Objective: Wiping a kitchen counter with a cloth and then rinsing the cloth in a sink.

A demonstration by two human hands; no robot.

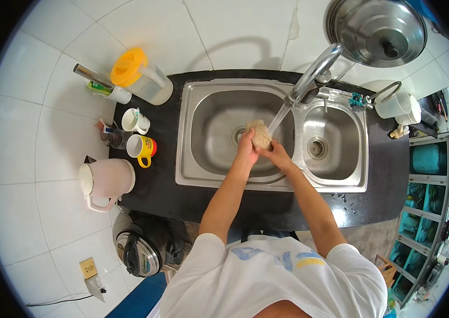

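Over the large sink basin (216, 119), a crumpled, wet beige cloth (261, 135) is held between both hands. My left hand (249, 146) grips its left side, fingers wrapped partly behind it. Against its lower right edge, my right hand (277, 156) pinches the cloth with thumb and fingers. Water streams from the chrome faucet (315, 75) onto the cloth's right side. The basin's drain (238, 135) is partly covered by the cloth and my left hand.
A smaller basin (329, 127) adjoins on the right. Along the counter's left stand a yellow-lidded pitcher (150, 85), a white mug (133, 120), a yellow mug (140, 147) and a pink electric kettle (109, 179). A large steel pot (375, 31) sits behind the faucet, at the upper right.
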